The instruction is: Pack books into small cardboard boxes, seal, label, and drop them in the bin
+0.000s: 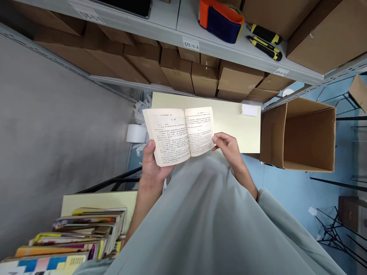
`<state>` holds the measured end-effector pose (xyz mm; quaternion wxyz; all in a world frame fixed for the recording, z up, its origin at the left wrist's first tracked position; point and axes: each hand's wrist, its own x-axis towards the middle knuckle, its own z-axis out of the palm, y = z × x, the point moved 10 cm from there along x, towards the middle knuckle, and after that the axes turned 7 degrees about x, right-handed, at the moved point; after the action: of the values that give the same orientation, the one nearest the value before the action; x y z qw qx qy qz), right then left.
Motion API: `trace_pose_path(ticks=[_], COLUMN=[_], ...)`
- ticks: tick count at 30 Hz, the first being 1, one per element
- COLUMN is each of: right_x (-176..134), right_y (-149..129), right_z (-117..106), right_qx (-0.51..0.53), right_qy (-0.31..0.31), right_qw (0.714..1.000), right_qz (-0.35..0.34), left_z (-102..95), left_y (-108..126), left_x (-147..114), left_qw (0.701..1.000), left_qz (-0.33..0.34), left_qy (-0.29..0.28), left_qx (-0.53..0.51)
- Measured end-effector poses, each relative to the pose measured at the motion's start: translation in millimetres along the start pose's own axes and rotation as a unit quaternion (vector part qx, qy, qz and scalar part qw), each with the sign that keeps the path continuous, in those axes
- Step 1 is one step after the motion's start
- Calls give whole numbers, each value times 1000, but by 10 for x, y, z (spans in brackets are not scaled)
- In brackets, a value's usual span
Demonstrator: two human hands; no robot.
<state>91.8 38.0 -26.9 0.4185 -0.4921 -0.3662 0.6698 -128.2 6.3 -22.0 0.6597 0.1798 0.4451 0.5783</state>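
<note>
An open paperback book (172, 135) with printed pages is held up in front of me, above a pale yellow tabletop (229, 122). My left hand (155, 164) grips its lower left corner, thumb on the page and the other fingers hidden behind. At the right page's outer edge, my right hand (228, 147) pinches the paper between thumb and fingers. On the table's far right lies a small white box or pad (249, 110), apart from both hands.
Shelving (166, 19) with cardboard boxes (174, 72) spans the far side; utility knives (265, 47) and a tape roll (220, 23) lie on it. An open carton (272, 133) stands right. Stacked books (83, 229) sit lower left. A white roll (136, 133) and paper scraps are left.
</note>
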Motion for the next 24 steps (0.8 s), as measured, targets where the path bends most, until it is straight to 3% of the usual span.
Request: trace_pose_path(ticks=[24], right_x=[165], right_y=[130], right_z=[-159], right_qx=[15], right_qy=[11], right_qw=[1000], right_qz=[14], left_z=[197], left_y=[-48], left_x=[135], left_qw=[1000], left_qz=[-16], left_qy=[3], left_qx=[4])
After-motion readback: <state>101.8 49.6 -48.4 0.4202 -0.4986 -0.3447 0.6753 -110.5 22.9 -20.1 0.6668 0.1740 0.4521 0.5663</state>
